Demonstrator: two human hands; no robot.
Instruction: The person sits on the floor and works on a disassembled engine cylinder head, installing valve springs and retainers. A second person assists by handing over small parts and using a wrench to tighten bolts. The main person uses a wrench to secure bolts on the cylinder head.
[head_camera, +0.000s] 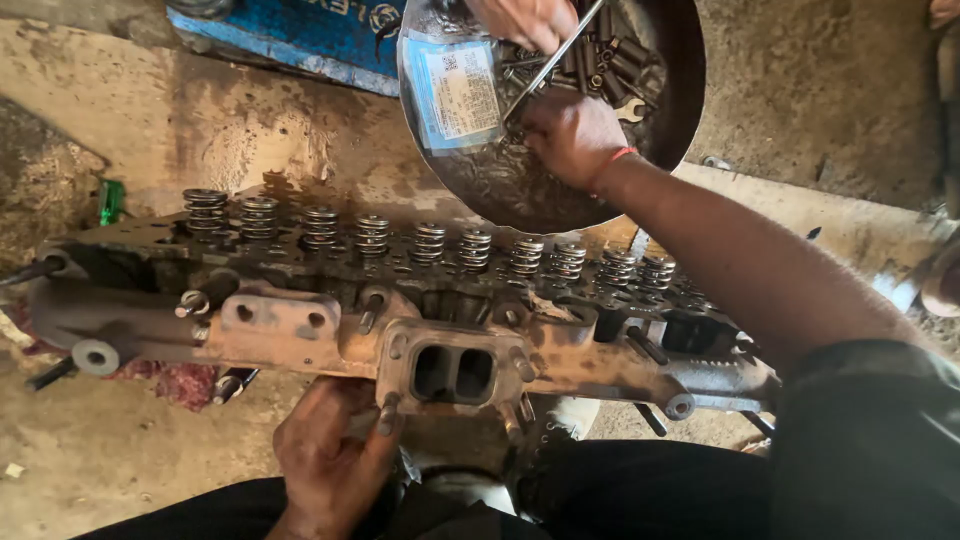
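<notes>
- While the left hand rests low in the picture, it grips the near side of a big rusty engine head, with its fingers curled around a stud under the double port.
- The engine head lies on the dirty floor. Its long side runs from left to right across the picture, and the right end sits a little lower than the left.
- A row of valve springs stands along its top, in a line from left to right. The springs point up at the camera.
- The double port faces the person, and studs stick out around it.
- The right hand reaches far over the engine head into a round metal pan. Its fingers are bent down and pressed together among the small parts there. I cannot tell just which part it pinches.
- The pan sits behind the engine head. It holds many dark bolts and a flat plastic packet with a blue edge.
- Another person's hand is at the top of the pan, beside a thin metal rod that slants down toward the right hand.
- A blue box lies to the left of the pan.
</notes>
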